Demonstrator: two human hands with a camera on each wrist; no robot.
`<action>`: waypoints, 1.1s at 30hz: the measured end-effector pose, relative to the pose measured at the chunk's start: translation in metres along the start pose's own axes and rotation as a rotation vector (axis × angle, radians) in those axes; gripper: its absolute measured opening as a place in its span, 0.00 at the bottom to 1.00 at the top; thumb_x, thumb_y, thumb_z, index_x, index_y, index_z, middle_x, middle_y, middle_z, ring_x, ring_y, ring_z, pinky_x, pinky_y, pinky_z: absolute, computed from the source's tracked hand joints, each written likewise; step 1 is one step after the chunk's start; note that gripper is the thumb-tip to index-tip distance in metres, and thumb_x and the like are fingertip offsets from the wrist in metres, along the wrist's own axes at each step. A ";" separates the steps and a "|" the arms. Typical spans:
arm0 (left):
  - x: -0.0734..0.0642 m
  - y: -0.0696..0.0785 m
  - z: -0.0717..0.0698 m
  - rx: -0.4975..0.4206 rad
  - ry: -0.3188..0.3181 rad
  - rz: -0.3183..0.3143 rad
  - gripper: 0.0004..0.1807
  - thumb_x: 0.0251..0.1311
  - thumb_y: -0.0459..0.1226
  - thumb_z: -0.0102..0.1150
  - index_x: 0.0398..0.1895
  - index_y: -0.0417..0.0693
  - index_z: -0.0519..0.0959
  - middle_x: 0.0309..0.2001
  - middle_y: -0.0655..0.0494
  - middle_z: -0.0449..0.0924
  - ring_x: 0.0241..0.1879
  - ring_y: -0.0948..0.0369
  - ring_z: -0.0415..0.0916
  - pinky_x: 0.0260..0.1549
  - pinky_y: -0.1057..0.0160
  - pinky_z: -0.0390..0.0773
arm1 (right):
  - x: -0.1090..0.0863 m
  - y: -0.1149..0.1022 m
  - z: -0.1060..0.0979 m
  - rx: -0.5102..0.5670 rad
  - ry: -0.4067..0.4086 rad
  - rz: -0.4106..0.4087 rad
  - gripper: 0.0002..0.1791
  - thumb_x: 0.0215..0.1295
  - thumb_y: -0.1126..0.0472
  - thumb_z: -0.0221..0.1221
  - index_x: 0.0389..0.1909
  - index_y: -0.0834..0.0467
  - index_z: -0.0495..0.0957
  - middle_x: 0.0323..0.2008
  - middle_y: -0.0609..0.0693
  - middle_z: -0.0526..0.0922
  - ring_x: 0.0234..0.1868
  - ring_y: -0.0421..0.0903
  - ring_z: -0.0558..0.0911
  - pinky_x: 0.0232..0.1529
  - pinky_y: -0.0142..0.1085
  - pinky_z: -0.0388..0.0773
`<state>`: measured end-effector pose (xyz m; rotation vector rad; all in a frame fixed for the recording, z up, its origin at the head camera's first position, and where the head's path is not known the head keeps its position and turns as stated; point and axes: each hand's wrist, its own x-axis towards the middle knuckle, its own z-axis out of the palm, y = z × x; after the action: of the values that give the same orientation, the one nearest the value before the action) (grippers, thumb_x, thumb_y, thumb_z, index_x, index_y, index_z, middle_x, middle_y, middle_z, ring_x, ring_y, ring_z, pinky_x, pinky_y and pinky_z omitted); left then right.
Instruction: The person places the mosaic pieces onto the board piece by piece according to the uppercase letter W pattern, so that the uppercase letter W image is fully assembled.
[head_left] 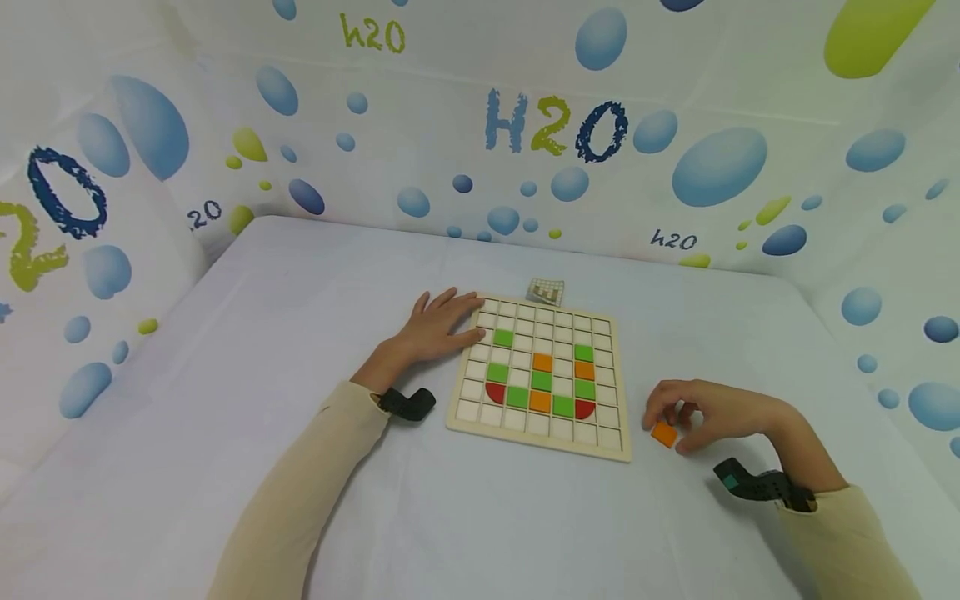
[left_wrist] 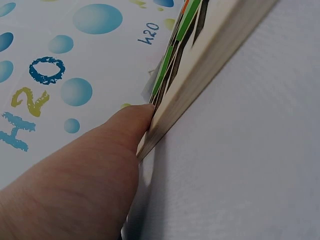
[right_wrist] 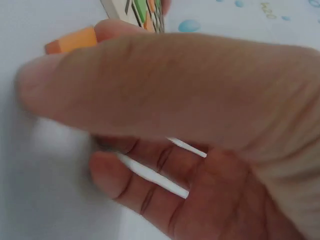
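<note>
A wooden grid board [head_left: 540,445] lies on the table, with several green squares [head_left: 517,397], orange squares [head_left: 540,402] and red rounded pieces [head_left: 495,392] in its cells. At its upper left edge rests my left hand [head_left: 431,329], fingers spread and fairly straight, fingertips over the rim. The left wrist view shows the thumb [left_wrist: 132,122] against the wooden side. Right of the board, my right hand [head_left: 712,417] pinches an orange square tile [head_left: 663,434] between thumb and index finger, low over the cloth. The thumb partly hides that tile [right_wrist: 77,40] in the right wrist view.
Behind the board's far edge lies a small card [head_left: 546,291] with a printed grid picture. A white cloth [head_left: 300,283] covers the table. Patterned curtain [head_left: 450,100] stands behind and at the sides. Each wrist wears a dark strap mount [head_left: 765,485].
</note>
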<state>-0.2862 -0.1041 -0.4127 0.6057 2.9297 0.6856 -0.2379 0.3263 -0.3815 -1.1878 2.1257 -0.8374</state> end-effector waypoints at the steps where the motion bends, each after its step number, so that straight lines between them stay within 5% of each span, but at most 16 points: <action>1: 0.000 0.000 0.000 0.000 0.002 0.001 0.36 0.69 0.54 0.49 0.75 0.50 0.58 0.77 0.52 0.51 0.77 0.48 0.38 0.71 0.41 0.30 | 0.001 0.000 0.000 -0.004 0.000 0.002 0.17 0.57 0.66 0.68 0.47 0.52 0.80 0.42 0.49 0.77 0.37 0.46 0.75 0.35 0.33 0.76; 13: -0.001 -0.001 0.001 -0.005 -0.007 0.003 0.36 0.69 0.55 0.48 0.75 0.51 0.58 0.77 0.53 0.51 0.77 0.49 0.38 0.71 0.41 0.30 | 0.004 -0.001 0.002 0.006 -0.012 -0.008 0.15 0.57 0.67 0.67 0.45 0.54 0.79 0.40 0.51 0.78 0.36 0.46 0.76 0.35 0.33 0.78; 33: 0.000 -0.001 0.001 0.000 -0.012 -0.010 0.36 0.70 0.55 0.47 0.76 0.51 0.58 0.77 0.53 0.50 0.77 0.49 0.37 0.71 0.41 0.29 | 0.014 0.000 0.002 -0.052 0.121 0.008 0.15 0.58 0.64 0.68 0.45 0.58 0.78 0.35 0.49 0.78 0.33 0.44 0.76 0.33 0.30 0.77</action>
<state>-0.2870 -0.1046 -0.4139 0.5928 2.9201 0.6786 -0.2427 0.3137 -0.3848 -1.1810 2.2606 -0.8750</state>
